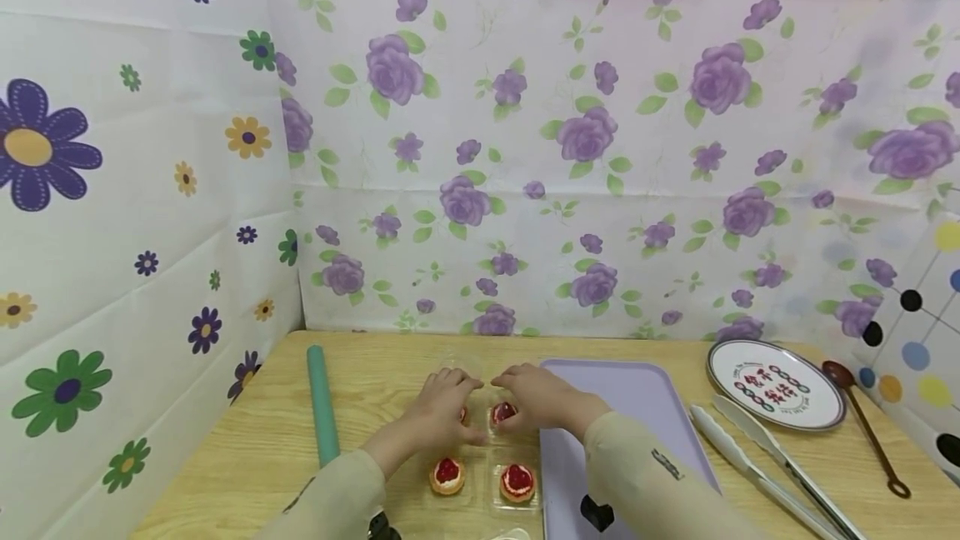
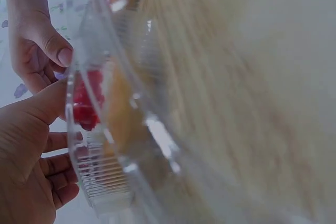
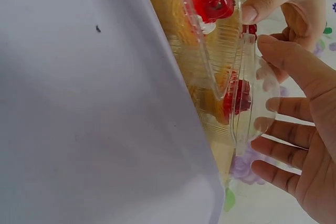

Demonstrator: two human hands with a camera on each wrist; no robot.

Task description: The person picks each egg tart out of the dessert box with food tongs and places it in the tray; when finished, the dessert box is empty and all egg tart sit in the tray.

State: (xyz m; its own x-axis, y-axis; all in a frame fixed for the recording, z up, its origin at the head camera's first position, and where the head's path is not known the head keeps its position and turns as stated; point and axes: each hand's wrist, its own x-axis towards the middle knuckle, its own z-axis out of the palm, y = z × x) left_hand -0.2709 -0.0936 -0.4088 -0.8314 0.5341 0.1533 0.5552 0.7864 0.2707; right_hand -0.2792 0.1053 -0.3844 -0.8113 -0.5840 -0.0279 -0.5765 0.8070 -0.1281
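A clear plastic clamshell container (image 1: 514,505) holds several small tarts with glossy red fruit on top, among them a tart (image 1: 517,482) at front right and a tart (image 1: 447,475) at front left. Over its far part, my left hand (image 1: 442,411) and right hand (image 1: 543,400) face each other. Loosely bent fingers of the left hand (image 2: 23,161) lie at the container's edge in the left wrist view. In the right wrist view, the right hand (image 3: 304,114) has its fingers spread, fingertips at a clear lid (image 3: 266,85). Contact is hard to judge.
A lilac tray (image 1: 622,382) lies right of the container, partly under my right forearm. Farther right are metal tongs (image 1: 780,461), a white printed plate (image 1: 776,382) and a brown ladle (image 1: 870,423). A green cylinder (image 1: 322,407) lies on the left.
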